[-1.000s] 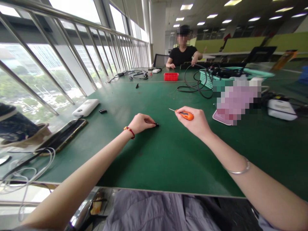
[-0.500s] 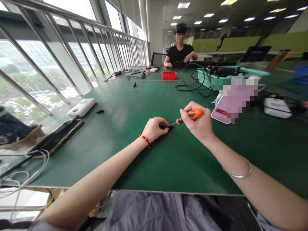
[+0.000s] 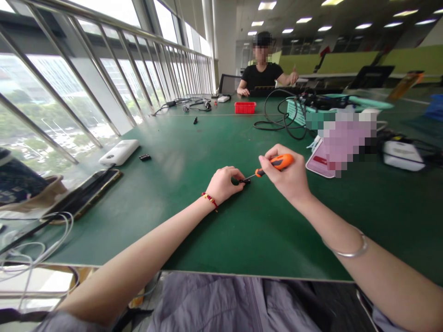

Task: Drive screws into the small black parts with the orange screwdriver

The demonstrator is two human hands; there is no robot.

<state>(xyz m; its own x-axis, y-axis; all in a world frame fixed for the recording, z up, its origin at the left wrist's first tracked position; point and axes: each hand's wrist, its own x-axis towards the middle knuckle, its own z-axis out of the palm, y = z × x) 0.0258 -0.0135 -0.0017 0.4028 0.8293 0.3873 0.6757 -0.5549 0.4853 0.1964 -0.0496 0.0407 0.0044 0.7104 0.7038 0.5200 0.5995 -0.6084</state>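
My left hand (image 3: 226, 183) rests on the green table (image 3: 194, 221), its thumb and fingers pinching a small black part (image 3: 247, 181) against the surface. The part is too small and too covered to name. My right hand (image 3: 289, 177) is closed round the handle of an orange and black screwdriver (image 3: 282, 161). Its thin metal shaft slants down to the left, and the tip meets the black part beside my left fingertips. Whether the tip sits in a screw cannot be made out.
Left of my hands lie a small black piece (image 3: 145, 157), a white power bank (image 3: 119, 152) and a dark phone (image 3: 83, 196). Farther back stand a red tray (image 3: 245, 108) and a teal basket (image 3: 296, 113) with black cables. A pink phone (image 3: 320, 161) lies right; a person (image 3: 262, 74) sits opposite.
Both my hands keep their hold, and the screwdriver tip stays at the black part. The view has shifted slightly. Across the table, the person's one hand has risen and moved out to the right.
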